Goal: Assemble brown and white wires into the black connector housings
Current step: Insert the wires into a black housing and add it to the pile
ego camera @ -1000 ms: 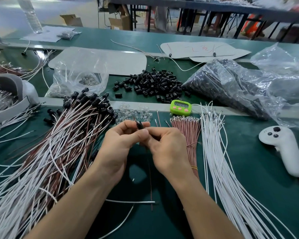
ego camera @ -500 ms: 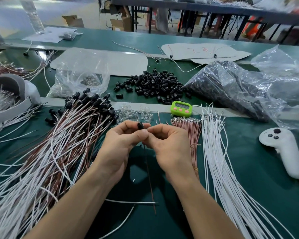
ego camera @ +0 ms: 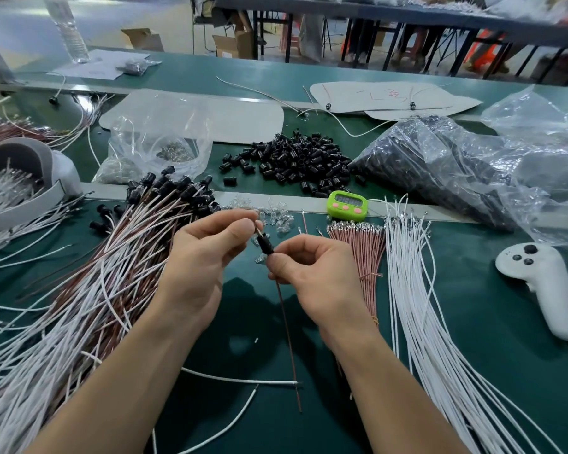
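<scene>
Two hands work just above the middle of the near half of the table (ego camera: pixel 505 355), and they have drawn apart since a second ago, when they were pressed thumb to thumb with only the tip of the part showing. Now one black connector housing (ego camera: pixel 263 242) stands bare between them, tilted. The right hand (ego camera: pixel 318 276) pinches its lower end between thumb and forefinger, and a single brown wire (ego camera: pixel 287 339) hangs from that grip down toward the near edge. The left hand (ego camera: pixel 207 257), fingers curled, pinches a thin pale lead (ego camera: pixel 259 228) at the housing's upper end; whether this is a wire tip or some other part is too small to tell. The parting suggests the brown wire is probably seated and the second piece is being fitted. A loose white wire (ego camera: pixel 243 381) lies near the front edge below the hands, likely next. Finished assemblies (ego camera: pixel 112 257) fan across the left side, loose housings (ego camera: pixel 292 162) heap toward the far middle, and bundles of brown wires (ego camera: pixel 358 250) and white wires (ego camera: pixel 413 290) lie just right of the hands.
</scene>
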The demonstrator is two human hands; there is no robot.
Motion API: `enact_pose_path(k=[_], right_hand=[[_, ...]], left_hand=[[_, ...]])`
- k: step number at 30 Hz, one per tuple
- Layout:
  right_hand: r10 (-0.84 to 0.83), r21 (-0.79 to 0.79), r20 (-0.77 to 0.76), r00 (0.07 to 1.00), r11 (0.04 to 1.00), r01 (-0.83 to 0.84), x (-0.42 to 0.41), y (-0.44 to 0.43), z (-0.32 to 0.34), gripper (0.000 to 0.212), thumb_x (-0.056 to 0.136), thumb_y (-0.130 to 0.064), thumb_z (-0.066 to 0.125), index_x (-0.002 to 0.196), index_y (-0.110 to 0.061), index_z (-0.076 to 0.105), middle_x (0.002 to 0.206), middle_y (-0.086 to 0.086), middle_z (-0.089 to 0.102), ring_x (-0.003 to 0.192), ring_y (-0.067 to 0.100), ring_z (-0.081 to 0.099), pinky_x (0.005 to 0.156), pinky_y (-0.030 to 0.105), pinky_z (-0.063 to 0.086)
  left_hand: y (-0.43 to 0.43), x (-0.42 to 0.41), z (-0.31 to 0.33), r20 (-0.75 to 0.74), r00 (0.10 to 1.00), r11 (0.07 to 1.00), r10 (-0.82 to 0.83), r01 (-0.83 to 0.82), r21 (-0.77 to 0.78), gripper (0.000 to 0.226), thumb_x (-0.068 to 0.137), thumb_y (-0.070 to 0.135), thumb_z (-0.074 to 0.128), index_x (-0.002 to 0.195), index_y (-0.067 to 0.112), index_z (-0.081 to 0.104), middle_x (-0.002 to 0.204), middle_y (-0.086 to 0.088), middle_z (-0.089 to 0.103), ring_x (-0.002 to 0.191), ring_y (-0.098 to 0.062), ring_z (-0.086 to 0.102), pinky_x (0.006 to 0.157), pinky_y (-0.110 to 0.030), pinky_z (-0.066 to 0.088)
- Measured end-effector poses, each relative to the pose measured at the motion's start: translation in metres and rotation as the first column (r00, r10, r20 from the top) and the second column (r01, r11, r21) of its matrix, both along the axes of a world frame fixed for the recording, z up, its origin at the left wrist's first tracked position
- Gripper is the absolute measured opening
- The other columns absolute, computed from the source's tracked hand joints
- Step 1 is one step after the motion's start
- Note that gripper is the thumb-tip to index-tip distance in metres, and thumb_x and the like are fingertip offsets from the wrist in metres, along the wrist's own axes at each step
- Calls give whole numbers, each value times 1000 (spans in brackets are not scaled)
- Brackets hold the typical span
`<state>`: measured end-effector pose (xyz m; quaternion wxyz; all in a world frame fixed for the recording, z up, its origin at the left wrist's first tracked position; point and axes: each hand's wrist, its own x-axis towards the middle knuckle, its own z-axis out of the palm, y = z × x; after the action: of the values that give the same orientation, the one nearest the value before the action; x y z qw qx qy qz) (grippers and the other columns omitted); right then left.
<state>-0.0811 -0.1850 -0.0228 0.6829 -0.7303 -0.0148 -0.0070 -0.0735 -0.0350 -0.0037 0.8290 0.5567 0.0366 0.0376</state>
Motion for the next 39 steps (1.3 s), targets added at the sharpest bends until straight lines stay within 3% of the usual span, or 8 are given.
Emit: enact_pose_path(k=[6, 12, 22, 31, 39], right_hand=[[3, -2, 13, 1000, 1000, -3, 1, 0, 1, 21, 80, -6, 82, 72, -25, 78, 68, 2, 75, 65, 13, 72, 67, 29, 61], [4, 93, -19, 1000, 996, -3, 0, 2, 3, 27, 83, 2, 80, 68, -21, 77, 69, 9, 76, 65, 18, 71, 67, 30, 59], [7, 289, -112, 994, 957, 25, -2, 3, 4, 18, 89, 2, 75, 77, -11, 73, 70, 13, 75, 62, 19, 72, 60, 25, 57], [30, 260, -117, 993, 965, 2, -2, 1, 5, 17, 87, 5, 75, 77, -9, 72, 71, 13, 74, 61, 17, 72, 59, 23, 55], [41, 223, -115, 992, 975, -15, -3, 1, 4, 19, 85, 7, 76, 75, -8, 72, 70, 11, 74, 66, 19, 73, 63, 24, 57]], left_hand=[[0, -1, 0, -14, 1000, 1000, -5, 5, 1, 12, 61, 25, 78, 72, 21, 80, 80, -3, 77, 81, -10, 70, 75, -19, 52], [-3, 1, -1, -65, 998, 1000, 27, -28, -10, 15, 56, 28, 79, 70, 22, 80, 77, 2, 76, 76, -8, 69, 76, -20, 50], [-3, -1, -5, -2, 999, 999, -44, 44, -3, 12, 59, 13, 78, 68, 20, 79, 75, 3, 74, 72, -6, 68, 70, -15, 54], [-2, 0, -5, -38, 999, 1000, -8, 9, 8, 22, 61, 22, 78, 81, 25, 84, 84, 3, 78, 80, -4, 70, 70, -13, 52], [-3, -1, -2, -47, 999, 1000, -6, 6, 7, 11, 61, 21, 77, 71, 21, 80, 81, -3, 76, 79, -9, 68, 74, -19, 51]])
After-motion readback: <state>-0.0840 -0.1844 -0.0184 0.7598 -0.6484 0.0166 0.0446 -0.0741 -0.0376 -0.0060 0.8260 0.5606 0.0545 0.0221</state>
